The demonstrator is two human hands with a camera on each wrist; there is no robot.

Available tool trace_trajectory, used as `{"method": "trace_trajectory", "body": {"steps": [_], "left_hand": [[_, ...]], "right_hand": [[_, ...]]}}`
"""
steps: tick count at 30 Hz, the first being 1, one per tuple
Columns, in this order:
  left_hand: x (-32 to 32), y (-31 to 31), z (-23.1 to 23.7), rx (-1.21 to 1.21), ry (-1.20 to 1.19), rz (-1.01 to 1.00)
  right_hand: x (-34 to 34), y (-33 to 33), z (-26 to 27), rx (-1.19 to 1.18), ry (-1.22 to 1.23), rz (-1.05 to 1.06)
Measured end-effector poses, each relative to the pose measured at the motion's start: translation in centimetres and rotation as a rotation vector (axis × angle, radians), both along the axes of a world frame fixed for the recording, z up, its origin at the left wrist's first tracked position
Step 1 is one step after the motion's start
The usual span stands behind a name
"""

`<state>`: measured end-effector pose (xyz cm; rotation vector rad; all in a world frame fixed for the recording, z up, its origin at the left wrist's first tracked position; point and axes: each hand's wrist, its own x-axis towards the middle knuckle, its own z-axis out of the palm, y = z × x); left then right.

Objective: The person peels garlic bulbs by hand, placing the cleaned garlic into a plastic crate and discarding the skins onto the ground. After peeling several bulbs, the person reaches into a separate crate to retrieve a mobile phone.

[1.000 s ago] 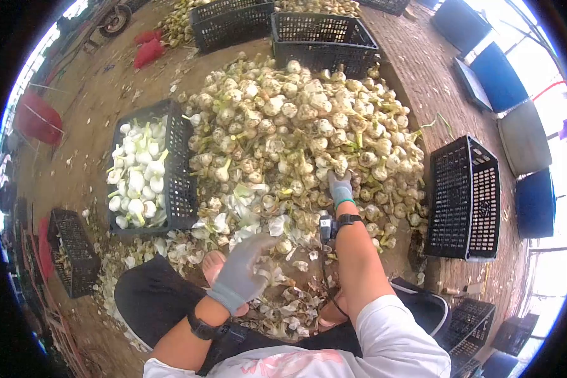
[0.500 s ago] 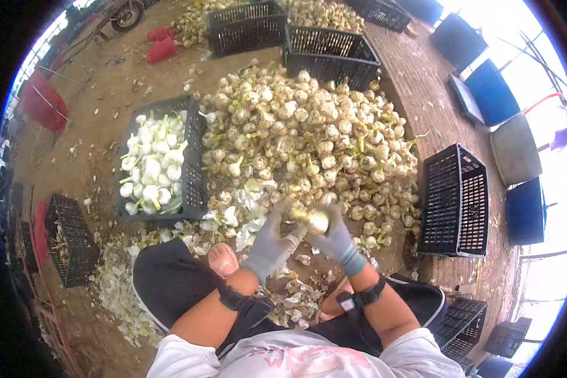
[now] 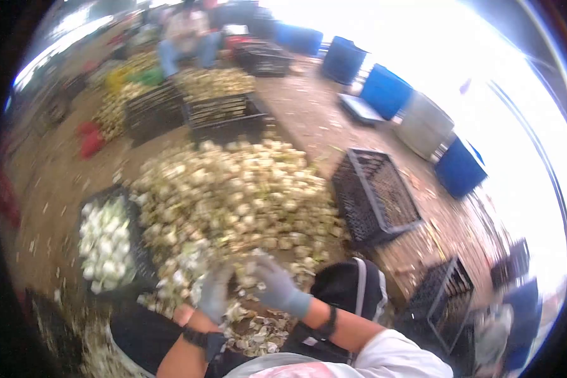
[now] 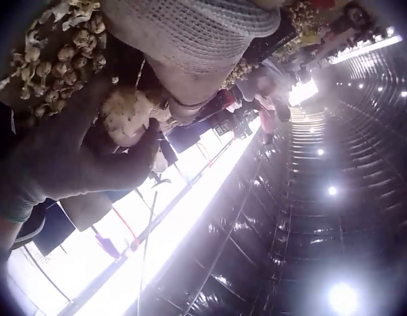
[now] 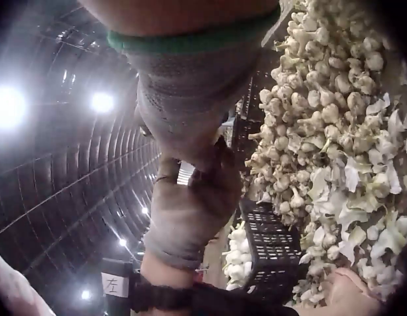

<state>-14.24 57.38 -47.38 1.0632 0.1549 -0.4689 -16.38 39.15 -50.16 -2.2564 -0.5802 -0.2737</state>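
Brown floor (image 3: 57, 214), heaped garlic (image 3: 239, 201) far. Near, one bulb (image 4: 124, 117) between my hands: right hand (image 3: 276, 286) curled round it, left hand (image 3: 215, 293) at its stalk (image 4: 162, 115), whether pinching I cannot tell; risk: skin sliding under glove, dropping it. Materials: knitted gloves (image 4: 190, 20), pale rounded bulb, papery peelings (image 3: 258, 334), perforated plastic crate (image 3: 142, 246) at left.

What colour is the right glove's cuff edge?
Green; that cuff edge shows best in the right wrist view.

Grey knit on the left hand (image 3: 215, 293), grey on the right hand (image 3: 276, 288), green edging that cuff (image 5: 190, 43)! Cream bulb (image 4: 126, 117), brown-flecked! Bright white garlic (image 3: 106, 242), black lattice crate (image 5: 272, 237), blue tubs (image 3: 387, 89), and there, white-striped black trousers (image 3: 332, 286)!
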Motion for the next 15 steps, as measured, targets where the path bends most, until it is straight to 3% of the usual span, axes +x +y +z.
{"method": "trace_trajectory", "body": {"steps": [1, 4, 10, 12, 14, 15], "left_hand": [[-0.6, -0.8, 2.5, -0.033, 0.054, 0.065], [0.0, -0.3, 1.0, -0.047, -0.049, -0.025], [-0.1, -1.2, 1.2, -0.057, -0.170, 0.021], [0.0, -1.4, 0.9, 0.032, -0.196, -0.007], [0.0, -2.1, 0.2, 0.152, -0.330, 0.087], [0.1, -2.1, -0.5, 0.234, -0.371, 0.106]], "right_hand": [[0.2, 0.3, 0.3, 0.024, -0.108, 0.020], [1.1, 0.2, 1.1, 0.000, -0.391, 0.051], [0.9, -0.4, 0.6, 0.072, -0.365, -0.032], [0.5, -0.7, 1.7, 0.092, -0.384, 0.020], [0.0, -0.9, 1.9, 0.129, -0.335, -0.018], [-0.1, -1.1, 1.7, 0.220, -0.232, -0.012]]}}
